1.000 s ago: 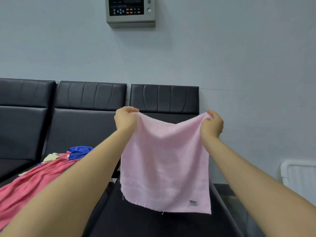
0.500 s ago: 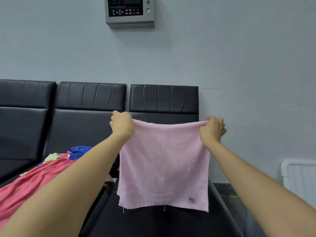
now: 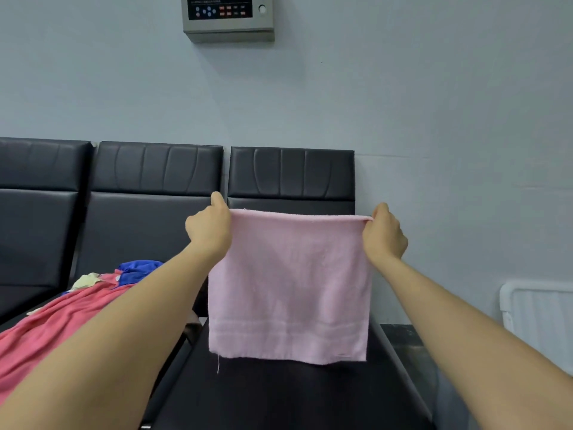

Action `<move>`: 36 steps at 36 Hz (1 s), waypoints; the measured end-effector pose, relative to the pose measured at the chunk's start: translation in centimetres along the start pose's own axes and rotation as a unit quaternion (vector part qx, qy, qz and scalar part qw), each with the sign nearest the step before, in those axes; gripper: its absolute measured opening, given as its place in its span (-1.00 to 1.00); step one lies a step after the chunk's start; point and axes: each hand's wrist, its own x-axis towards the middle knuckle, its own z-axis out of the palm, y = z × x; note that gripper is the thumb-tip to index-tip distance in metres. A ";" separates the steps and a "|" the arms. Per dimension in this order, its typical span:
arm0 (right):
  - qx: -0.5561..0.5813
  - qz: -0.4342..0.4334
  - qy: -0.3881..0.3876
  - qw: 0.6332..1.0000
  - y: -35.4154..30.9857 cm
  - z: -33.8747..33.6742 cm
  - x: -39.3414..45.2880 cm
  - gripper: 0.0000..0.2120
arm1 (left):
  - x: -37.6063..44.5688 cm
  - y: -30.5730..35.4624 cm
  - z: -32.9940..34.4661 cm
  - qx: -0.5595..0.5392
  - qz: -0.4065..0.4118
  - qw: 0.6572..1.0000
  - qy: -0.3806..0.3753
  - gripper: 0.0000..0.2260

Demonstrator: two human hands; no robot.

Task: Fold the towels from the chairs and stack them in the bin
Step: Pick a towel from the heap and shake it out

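Inspection finds the small pale pink terry towel held up in the air in front of the rightmost black padded chair, its top edge stretched level and taut between both hands and its lower hem hanging free just above the dark seat surface. The left hand pinches the top left corner with fingers curled round the cloth and the thumb raised; the right hand pinches the top right corner in like fashion, thumb on top. Both arms are extended forward and slightly upward, nearly straight, well apart at towel width. The step in hand is judged to be the spreading of the towel before the first fold. To do it well, the corners should be kept level and the cloth flat, then either laid on the seat or brought corner to corner so edges meet squarely; a loose thread at the lower left hem is noted and is of no consequence. The white ribbed plastic bin stands at the right edge of view, apart from the towel. A heap of coral pink, blue and cream cloths lies on the neighbouring seat, judged as work outstanding.
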 end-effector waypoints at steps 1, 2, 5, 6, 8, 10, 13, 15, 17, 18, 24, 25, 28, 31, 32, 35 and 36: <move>-0.009 0.000 -0.002 1.000 0.1 0.0 0.0 -0.83 | 0.0 0.0 0.1 0.001 -0.001 1.000 -0.002 -0.67; -0.017 0.001 -0.007 1.000 0.3 0.1 -0.1 -0.82 | -0.2 -0.1 0.3 0.002 -0.003 1.000 -0.007 -0.70; -0.040 0.004 -0.021 0.999 0.7 0.5 -0.4 -0.79 | -0.4 0.1 0.8 -0.026 -0.018 0.999 -0.028 -0.77; -0.044 0.007 -0.024 0.999 0.7 0.7 -0.5 -0.77 | -0.5 0.2 1.0 -0.052 -0.033 0.997 -0.043 -0.79; -0.044 0.016 -0.033 0.998 0.7 1.0 -0.8 -0.75 | -0.2 0.3 1.6 -0.129 -0.071 0.986 -0.074 -0.82; -0.033 0.036 -0.047 0.998 0.7 1.4 -1.1 -0.74 | 0.0 0.4 2.3 -0.227 -0.112 0.962 -0.102 -0.82; 0.018 0.080 -0.063 0.995 1.0 2.0 -1.3 -0.73 | 0.1 0.7 3.1 -0.382 -0.151 0.904 -0.120 -0.69; 0.044 0.096 -0.066 0.992 1.4 2.8 -1.3 -0.72 | 0.3 1.1 3.6 -0.440 -0.172 0.874 -0.117 -0.63; 0.084 0.111 -0.060 0.988 1.9 3.5 -1.2 -0.72 | 0.5 1.4 4.4 -0.477 -0.186 0.851 -0.117 -0.57; 0.114 0.120 -0.057 0.985 2.1 4.0 -1.1 -0.71 | 0.6 1.5 4.9 -0.489 -0.190 0.843 -0.118 -0.56; 0.246 0.168 -0.042 0.954 2.8 6.3 -0.5 -0.66 | 1.2 2.9 7.0 -0.552 -0.197 0.802 -0.115 -0.58; 0.257 0.171 -0.036 0.950 2.9 6.7 -0.3 -0.65 | 1.6 3.1 7.5 -0.563 -0.194 0.796 -0.110 -0.57; 0.286 0.171 -0.026 0.942 2.6 7.5 0.3 -0.65 | 2.6 3.5 8.9 -0.583 -0.182 0.785 -0.105 -0.54; 0.330 0.142 -0.017 0.933 2.3 8.0 1.1 -0.66 | 3.2 4.0 8.9 -0.615 -0.174 0.765 -0.083 -0.55; 0.348 0.133 -0.010 0.928 2.2 8.1 1.4 -0.67 | 3.6 4.2 9.1 -0.626 -0.165 0.759 -0.073 -0.56; 0.381 0.114 0.013 0.917 1.9 8.3 1.6 -0.70 | 3.6 4.0 9.4 -0.649 -0.131 0.749 -0.043 -0.57; 0.386 0.113 0.017 0.915 2.0 8.5 1.6 -0.72 | 3.4 3.9 9.7 -0.655 -0.123 0.745 -0.036 -0.57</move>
